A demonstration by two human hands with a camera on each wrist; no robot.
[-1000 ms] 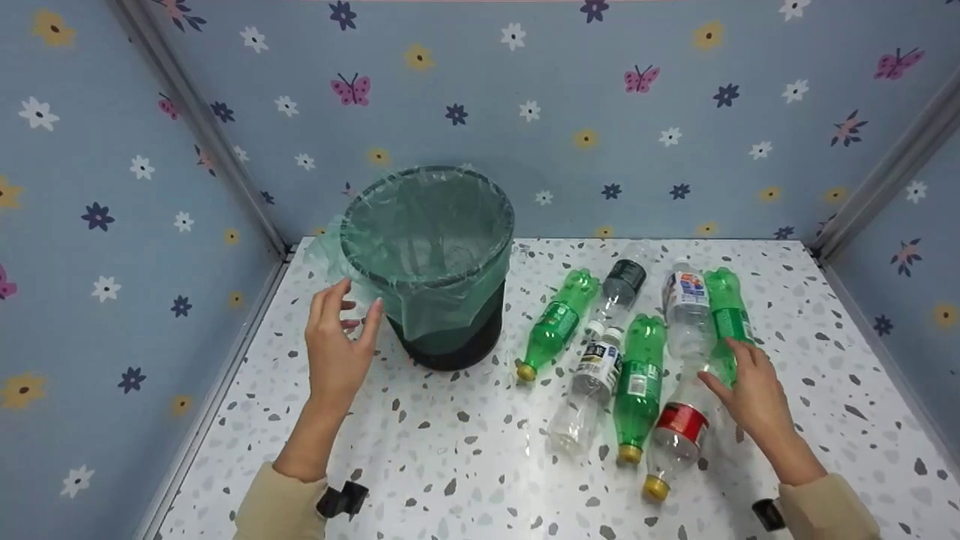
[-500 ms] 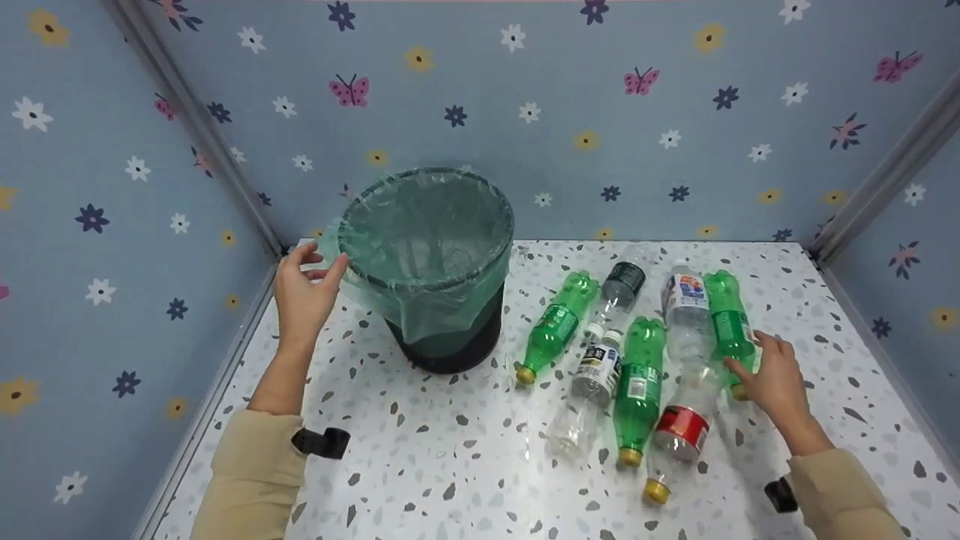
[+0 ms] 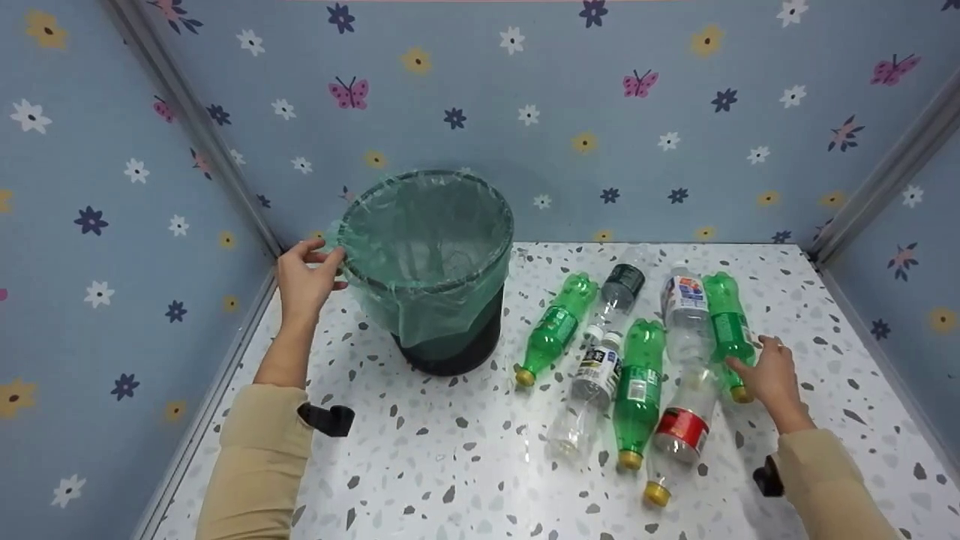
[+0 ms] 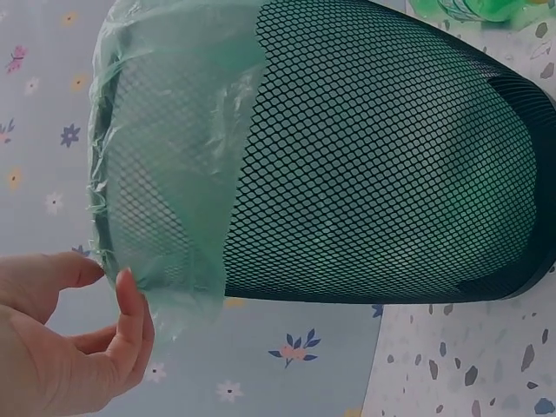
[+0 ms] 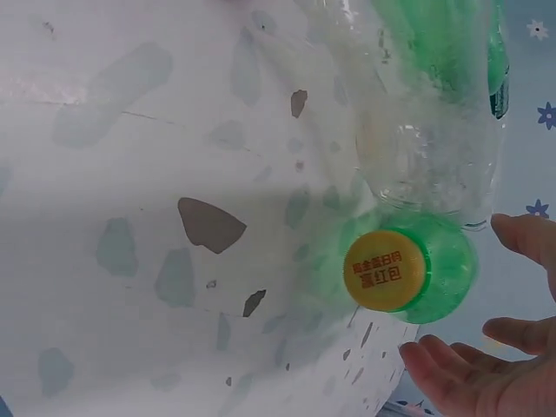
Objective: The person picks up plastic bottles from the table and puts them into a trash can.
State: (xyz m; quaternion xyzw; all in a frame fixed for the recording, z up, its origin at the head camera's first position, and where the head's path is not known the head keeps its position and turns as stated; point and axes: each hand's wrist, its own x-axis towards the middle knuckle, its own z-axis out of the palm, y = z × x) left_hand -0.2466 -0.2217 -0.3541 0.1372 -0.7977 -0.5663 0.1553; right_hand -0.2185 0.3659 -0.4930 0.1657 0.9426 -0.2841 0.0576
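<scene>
A black mesh trash can [image 4: 391, 165] stands at the back left, lined with a translucent green trash bag [image 3: 420, 307] folded over its rim. My left hand [image 3: 301, 281] is at the left side of that rim. In the left wrist view its thumb and index finger pinch the bag's edge. On the right, my right hand [image 3: 774, 375] is spread beside a green plastic bottle [image 3: 729, 330] that lies with its yellow cap [image 5: 385, 270] toward me. The right wrist view shows the fingers apart from the bottle, around its neck end, holding nothing.
Several other plastic bottles lie between the can and my right hand: green ones [image 3: 639, 397], clear ones [image 3: 598, 371] and a red-labelled one [image 3: 682, 427]. Flower-patterned walls [image 3: 555, 90] enclose the speckled white table [image 3: 450, 457] at the back and both sides.
My left hand has moved left and up to the can's rim; the bag's loose flap there now hangs closer to the can. My right hand has drawn slightly right, away from the bottles.
</scene>
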